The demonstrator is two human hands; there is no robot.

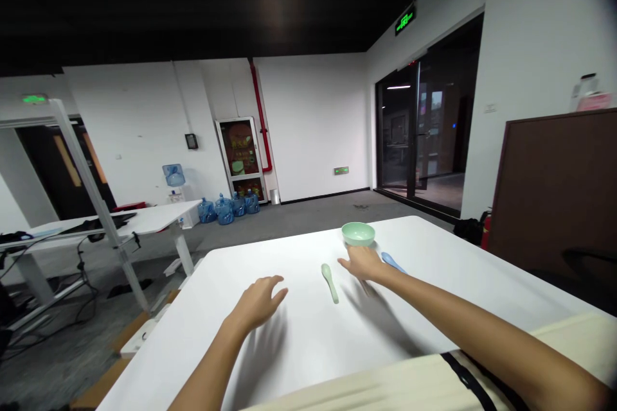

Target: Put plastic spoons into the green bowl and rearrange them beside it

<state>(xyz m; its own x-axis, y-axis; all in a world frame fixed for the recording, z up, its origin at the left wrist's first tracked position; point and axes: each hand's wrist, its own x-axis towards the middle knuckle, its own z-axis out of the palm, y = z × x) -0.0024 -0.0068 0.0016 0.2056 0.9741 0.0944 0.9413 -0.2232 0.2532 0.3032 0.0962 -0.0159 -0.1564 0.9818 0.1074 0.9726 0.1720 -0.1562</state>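
**Nearest:** a cream fabric covering (554, 343) with a black strap (470, 382) lies along the lower edge of the view, against the near edge of the white rectangular worktop (448, 286).

**Hands, two:** the left hand (258, 303) is open and released, palm down, fingers spread, grasping nothing; the pale green spoon is the nearest item to it. The right hand (364, 263) is also open and empty, fingers extended, between the two spoons and directly in front of the bowl. Whether it touches the bowl cannot be told.

**On the worktop, three items:** one pale green ceramic spoon (330, 282), lying lengthwise; one blue plastic spoon (393, 262), partly behind the right hand; one round pale green ceramic bowl (358, 234), upright near the far edge.

**Around, left:** a second white desk (144, 218), partly behind a slanted metal frame upright (96, 199).

**Around, right:** one red fire extinguisher (486, 232) beside a tall brown panel (554, 186).

**Far wall:** one water dispenser (173, 196) topped by a blue water jug (173, 174); four blue water jugs (224, 209) in a row on the floor; one illuminated display cabinet (241, 159); one red vertical pipe (261, 112).

**Far right:** one glass door (419, 135) beneath a green exit sign (405, 20).
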